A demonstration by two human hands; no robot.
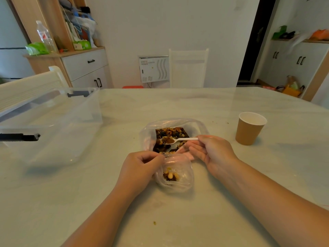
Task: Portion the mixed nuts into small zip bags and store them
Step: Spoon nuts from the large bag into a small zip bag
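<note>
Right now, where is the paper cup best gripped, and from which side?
Grip the paper cup around its brown side wall, coming from the right with the right hand. It stands upright, mouth open, alone on the table, so its wall is exposed all round.

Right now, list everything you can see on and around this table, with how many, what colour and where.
large bag of mixed nuts: one, clear plastic, brown and dark nuts, table centre, open
small zip bag: one, clear, a few nuts inside, just in front of the large bag
spoon: one, white plastic, bowl over the nuts in the large bag
paper cup: one, brown outside, white inside, upright at the right
storage box: one, clear with black latches, table left
table: one, pale marbled
chairs: two, white, far side and far left
cabinets: wood and white, left and right background
water bottle: one, clear, on left cabinet
left hand: pinches the small zip bag's rim
right hand: holds the spoon handle
</note>
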